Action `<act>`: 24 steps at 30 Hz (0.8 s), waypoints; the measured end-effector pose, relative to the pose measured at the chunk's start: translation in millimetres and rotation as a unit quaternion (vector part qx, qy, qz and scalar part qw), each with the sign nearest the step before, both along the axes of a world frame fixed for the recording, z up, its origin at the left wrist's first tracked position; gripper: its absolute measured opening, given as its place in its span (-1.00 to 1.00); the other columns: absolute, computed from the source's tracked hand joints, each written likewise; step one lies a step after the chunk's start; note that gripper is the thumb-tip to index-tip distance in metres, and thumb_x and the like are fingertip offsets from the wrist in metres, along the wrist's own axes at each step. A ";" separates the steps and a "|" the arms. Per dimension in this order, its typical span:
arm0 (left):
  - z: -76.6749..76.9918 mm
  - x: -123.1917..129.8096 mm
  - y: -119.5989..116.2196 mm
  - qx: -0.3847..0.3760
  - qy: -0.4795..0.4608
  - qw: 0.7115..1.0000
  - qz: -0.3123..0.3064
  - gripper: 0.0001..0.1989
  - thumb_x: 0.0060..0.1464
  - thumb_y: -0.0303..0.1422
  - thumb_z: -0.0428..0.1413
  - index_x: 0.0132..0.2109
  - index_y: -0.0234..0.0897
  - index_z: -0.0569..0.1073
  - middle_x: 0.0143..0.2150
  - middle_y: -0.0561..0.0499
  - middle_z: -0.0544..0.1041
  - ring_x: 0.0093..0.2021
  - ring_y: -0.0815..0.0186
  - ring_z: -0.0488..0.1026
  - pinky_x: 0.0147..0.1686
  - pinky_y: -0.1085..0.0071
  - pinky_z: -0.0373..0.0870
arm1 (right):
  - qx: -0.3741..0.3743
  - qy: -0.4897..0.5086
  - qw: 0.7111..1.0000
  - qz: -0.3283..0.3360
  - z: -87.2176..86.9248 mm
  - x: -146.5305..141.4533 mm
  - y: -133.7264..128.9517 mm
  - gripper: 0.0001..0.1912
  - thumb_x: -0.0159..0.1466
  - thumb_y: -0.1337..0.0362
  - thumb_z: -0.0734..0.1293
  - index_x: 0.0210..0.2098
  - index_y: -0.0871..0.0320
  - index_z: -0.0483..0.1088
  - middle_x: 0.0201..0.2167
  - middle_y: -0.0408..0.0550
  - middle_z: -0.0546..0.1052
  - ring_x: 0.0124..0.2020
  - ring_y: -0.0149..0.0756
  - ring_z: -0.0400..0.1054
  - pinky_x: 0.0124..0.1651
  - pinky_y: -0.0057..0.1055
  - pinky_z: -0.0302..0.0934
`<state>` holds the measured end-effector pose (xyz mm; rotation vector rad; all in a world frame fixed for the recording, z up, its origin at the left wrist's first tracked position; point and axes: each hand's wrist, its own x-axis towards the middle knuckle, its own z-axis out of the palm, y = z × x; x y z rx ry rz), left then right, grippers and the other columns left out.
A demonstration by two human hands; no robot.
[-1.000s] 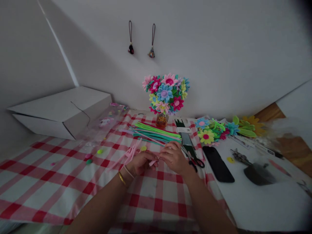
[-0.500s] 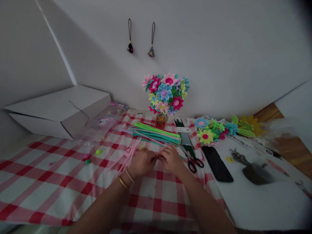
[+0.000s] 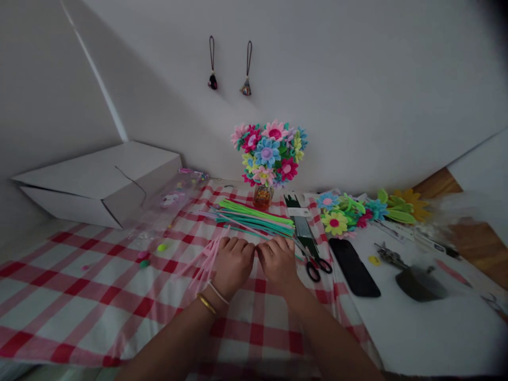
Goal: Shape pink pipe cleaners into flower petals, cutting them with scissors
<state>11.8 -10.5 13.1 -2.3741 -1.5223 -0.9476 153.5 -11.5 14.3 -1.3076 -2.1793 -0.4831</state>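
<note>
My left hand point(image 3: 235, 263) and my right hand point(image 3: 277, 259) are side by side above the checked cloth, knuckles up, with their thumb sides almost touching. Both are closed, fingers curled down and away from me. Whatever they pinch is hidden behind the fingers. Just left of my left hand lies a loose bundle of pale pink pipe cleaners point(image 3: 201, 260). Beyond both hands rests a pile of green and teal pipe cleaners point(image 3: 257, 218). Black-handled scissors point(image 3: 313, 269) lie to the right of my right hand.
A vase of fuzzy flowers point(image 3: 268, 153) stands at the back. On the right are a black phone point(image 3: 354, 267), more fuzzy flowers point(image 3: 335, 222) and keys point(image 3: 391, 255). A white box point(image 3: 99, 182) sits back left, near small pompoms point(image 3: 161, 247). Dark green packaging point(image 3: 304, 227) lies behind the scissors.
My hands have turned from a fingertip-to-fingertip pinch to knuckles up, fingers curling forward. The left wrist has shifted slightly right and nearer to me. The things on the table stay put.
</note>
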 end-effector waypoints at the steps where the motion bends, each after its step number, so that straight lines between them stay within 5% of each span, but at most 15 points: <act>1: -1.0 0.9 1.0 -0.024 -0.019 1.000 0.002 -0.82 0.07 -0.42 -0.04 -0.41 -0.30 0.44 -0.46 -0.06 0.46 -0.36 0.25 0.34 -0.27 0.26 0.10 | 0.002 0.000 1.000 -0.002 -1.1 -0.3 -0.1 -0.84 0.25 0.29 0.17 -0.40 0.12 0.35 -0.48 -0.10 0.41 -0.30 -0.26 0.18 -0.19 -0.24 -0.09; 6: -8.1 3.1 10.4 -0.207 -0.223 0.950 -0.072 -0.77 0.05 -0.41 -0.05 -0.40 -0.31 0.49 -0.48 -0.03 0.49 -0.46 0.33 0.35 -0.42 0.42 0.17 | -0.029 0.017 0.999 0.001 -3.9 -2.5 3.0 -0.83 0.23 0.31 0.17 -0.43 0.13 0.36 -0.48 -0.07 0.42 -0.30 -0.24 0.20 -0.19 -0.23 -0.06; 8: -9.4 3.0 12.0 -0.230 -0.299 0.921 -0.096 -0.80 0.03 -0.39 -0.02 -0.38 -0.30 0.50 -0.49 -0.01 0.48 -0.45 0.34 0.35 -0.42 0.44 0.20 | -0.071 0.095 0.993 0.009 -3.3 -3.2 5.6 -0.85 0.20 0.30 0.19 -0.44 0.13 0.37 -0.46 -0.05 0.44 -0.29 -0.22 0.22 -0.17 -0.22 -0.04; 10: -9.0 2.6 11.5 -0.213 -0.344 0.907 -0.114 -0.81 0.02 -0.38 0.00 -0.36 -0.29 0.51 -0.48 -0.01 0.47 -0.43 0.33 0.35 -0.40 0.43 0.22 | -0.158 0.249 0.955 0.023 -2.2 -2.5 8.3 -0.87 0.15 0.29 0.22 -0.47 0.14 0.38 -0.47 -0.06 0.45 -0.32 -0.24 0.24 -0.19 -0.25 0.01; 12: -7.8 2.2 9.7 -0.189 -0.365 0.901 -0.141 -0.82 0.01 -0.36 0.02 -0.35 -0.28 0.51 -0.47 -0.01 0.45 -0.41 0.33 0.35 -0.36 0.42 0.23 | -0.297 0.440 0.845 0.060 -1.4 -0.6 10.4 -0.88 0.09 0.27 0.25 -0.51 0.15 0.38 -0.52 -0.10 0.43 -0.41 -0.31 0.25 -0.27 -0.32 0.08; 15: -6.7 1.5 7.8 -0.187 -0.397 0.880 -0.180 -0.83 0.00 -0.33 0.05 -0.34 -0.27 0.52 -0.48 -0.01 0.43 -0.41 0.34 0.34 -0.34 0.41 0.24 | -0.489 0.627 0.591 0.136 -2.2 2.1 11.6 -0.90 0.01 0.25 0.31 -0.53 0.17 0.38 -0.60 -0.17 0.38 -0.53 -0.42 0.22 -0.40 -0.42 0.09; 17: -7.3 1.2 8.3 -0.213 -0.442 0.852 -0.182 -0.84 -0.02 -0.32 0.08 -0.34 -0.27 0.52 -0.46 -0.01 0.45 -0.39 0.34 0.35 -0.33 0.42 0.25 | -0.533 0.675 0.486 0.157 -4.3 2.3 12.1 -0.89 -0.02 0.25 0.36 -0.52 0.17 0.39 -0.61 -0.20 0.37 -0.56 -0.47 0.20 -0.43 -0.46 0.07; 19: -8.2 1.2 10.3 -0.255 -0.501 0.810 -0.164 -0.84 -0.05 -0.31 0.10 -0.34 -0.28 0.52 -0.43 -0.01 0.47 -0.38 0.34 0.36 -0.33 0.42 0.27 | -0.519 0.696 0.472 0.154 -7.5 1.7 13.3 -0.87 -0.04 0.25 0.40 -0.53 0.18 0.41 -0.61 -0.21 0.37 -0.58 -0.51 0.18 -0.46 -0.49 0.04; 24: -6.9 0.8 15.5 -0.342 -0.613 0.698 -0.140 -0.88 -0.17 -0.35 0.18 -0.43 -0.32 0.52 -0.48 0.03 0.47 -0.41 0.38 0.35 -0.32 0.43 0.27 | -0.480 0.648 0.579 0.123 -10.2 4.2 16.4 -0.81 -0.04 0.19 0.41 -0.49 0.19 0.45 -0.56 -0.17 0.45 -0.55 -0.49 0.21 -0.42 -0.47 0.04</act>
